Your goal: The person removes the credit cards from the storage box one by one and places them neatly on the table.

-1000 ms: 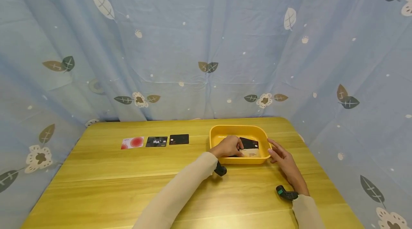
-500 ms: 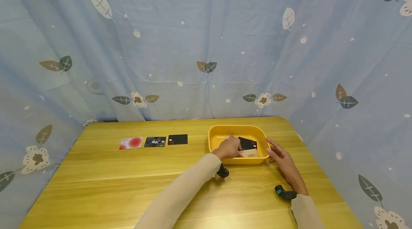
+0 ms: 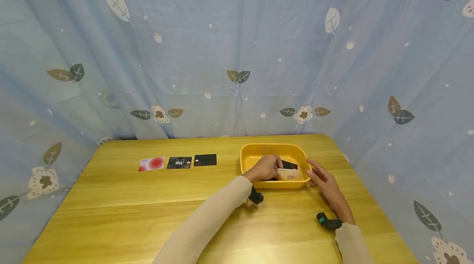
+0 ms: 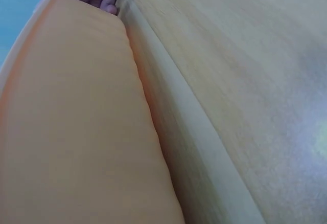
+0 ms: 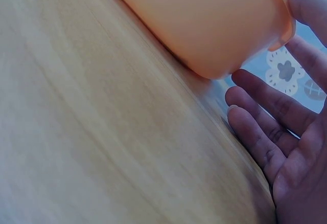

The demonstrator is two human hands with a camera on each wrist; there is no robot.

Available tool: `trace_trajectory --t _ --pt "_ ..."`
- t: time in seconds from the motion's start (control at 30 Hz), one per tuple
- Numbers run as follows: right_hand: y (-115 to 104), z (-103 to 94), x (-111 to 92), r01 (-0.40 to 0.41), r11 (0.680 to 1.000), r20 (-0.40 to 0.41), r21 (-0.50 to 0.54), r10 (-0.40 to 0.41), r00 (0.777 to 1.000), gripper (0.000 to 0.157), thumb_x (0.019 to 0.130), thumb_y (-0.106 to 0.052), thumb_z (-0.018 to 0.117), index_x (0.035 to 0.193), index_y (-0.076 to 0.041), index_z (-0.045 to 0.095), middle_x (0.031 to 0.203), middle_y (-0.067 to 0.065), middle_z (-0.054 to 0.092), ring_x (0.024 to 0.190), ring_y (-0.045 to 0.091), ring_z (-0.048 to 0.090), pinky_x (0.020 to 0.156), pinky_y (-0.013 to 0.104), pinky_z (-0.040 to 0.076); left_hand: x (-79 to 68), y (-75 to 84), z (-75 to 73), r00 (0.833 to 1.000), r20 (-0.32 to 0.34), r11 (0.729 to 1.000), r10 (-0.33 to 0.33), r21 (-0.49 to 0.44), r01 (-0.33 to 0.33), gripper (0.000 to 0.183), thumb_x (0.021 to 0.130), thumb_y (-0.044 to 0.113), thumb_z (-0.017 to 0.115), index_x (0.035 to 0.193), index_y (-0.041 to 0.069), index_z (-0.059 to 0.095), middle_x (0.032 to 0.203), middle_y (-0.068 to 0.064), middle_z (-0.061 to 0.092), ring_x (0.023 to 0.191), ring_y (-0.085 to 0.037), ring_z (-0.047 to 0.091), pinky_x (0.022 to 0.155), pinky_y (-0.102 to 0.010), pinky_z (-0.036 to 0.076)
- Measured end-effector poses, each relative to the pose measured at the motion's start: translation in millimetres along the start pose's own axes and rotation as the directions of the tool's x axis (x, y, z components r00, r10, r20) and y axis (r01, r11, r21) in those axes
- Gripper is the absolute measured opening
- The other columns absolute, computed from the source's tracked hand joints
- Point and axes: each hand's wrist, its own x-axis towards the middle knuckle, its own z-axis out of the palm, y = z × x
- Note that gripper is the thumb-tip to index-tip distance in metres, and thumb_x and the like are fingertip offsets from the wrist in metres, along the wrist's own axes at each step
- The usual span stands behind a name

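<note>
Beige sleeves [image 3: 211, 216] are stretching in from the near side of a wooden table [image 3: 289, 214], each ending at a black wrist device [image 3: 327, 221], as a person is working over a yellow tray [image 3: 274, 186] on the table's right half. The right hand [image 3: 325, 181] is resting at the tray's right end, its thumb and a fingertip touching the rim and its other fingers lying loosely apart. The left hand [image 3: 264, 168] is reaching over the near left side into the tray, fingers bent and the gap to the thumb narrow; whether it is pinching a card cannot be told, the left wrist view showing mainly the tray's outer wall. Beside those fingers, a cream card [image 3: 291, 174] is lying inside the tray, with a black card [image 3: 289, 165] just beyond it and a dark edge showing under the hand. Out on the table's far left, three cards are lying apart in a neat row: a pink-and-white card [image 3: 151, 164], a dark "Vip" card [image 3: 179, 162] and a black "VIP" card [image 3: 205, 160]. The sorting is apparently standing partway, three cards laid out and at least two remaining in the tray. Behind, a blue curtain [image 3: 192, 50] is hanging.
</note>
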Motion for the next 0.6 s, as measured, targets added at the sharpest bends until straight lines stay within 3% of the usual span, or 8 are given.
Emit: trace_trajectory --t 0.2,0.43,0.6 --pt "-0.4 0.9 -1.3 0.001 1.0 -0.008 0.002 -0.001 1.0 0.054 0.109 -0.03 0.054 0.161 -0.024 0.039 0.143 0.022 0.053 0.098 0.024 0.065 0.081 0.031 0.058 -1.6 -0.2 -0.8 0.999 -0.037 0.982 0.027 -0.185 -0.033 0.02 0.092 -0.001 0.076 0.111 -0.003 0.071 0.08 -0.008 0.068 0.069 -0.026 0.069 0.064 -0.028 0.057" --pt "0.4 1.0 -0.6 0.006 1.0 -0.007 0.009 -0.006 1.0 0.054 0.109 -0.03 0.054 0.16 -0.023 0.039 0.142 0.024 0.054 0.098 0.026 0.063 0.081 0.031 0.057 -0.3 -1.7 -0.5 0.996 -0.091 0.975 -0.004 -0.22 -0.016 0.019 0.091 0.002 0.077 0.11 -0.001 0.075 0.087 -0.003 0.07 0.072 -0.015 0.067 0.068 -0.027 0.057" --pt "-0.7 1.5 -1.6 0.007 1.0 -0.004 0.012 -0.007 1.0 0.053 0.109 -0.03 0.054 0.16 -0.024 0.04 0.144 0.023 0.052 0.1 0.019 0.063 0.081 0.03 0.057 -0.3 -2.0 -1.0 0.995 -0.1 0.973 -0.005 -0.228 -0.019 0.021 0.092 0.0 0.076 0.113 -0.002 0.074 0.088 -0.005 0.071 0.073 -0.018 0.069 0.067 -0.028 0.058"
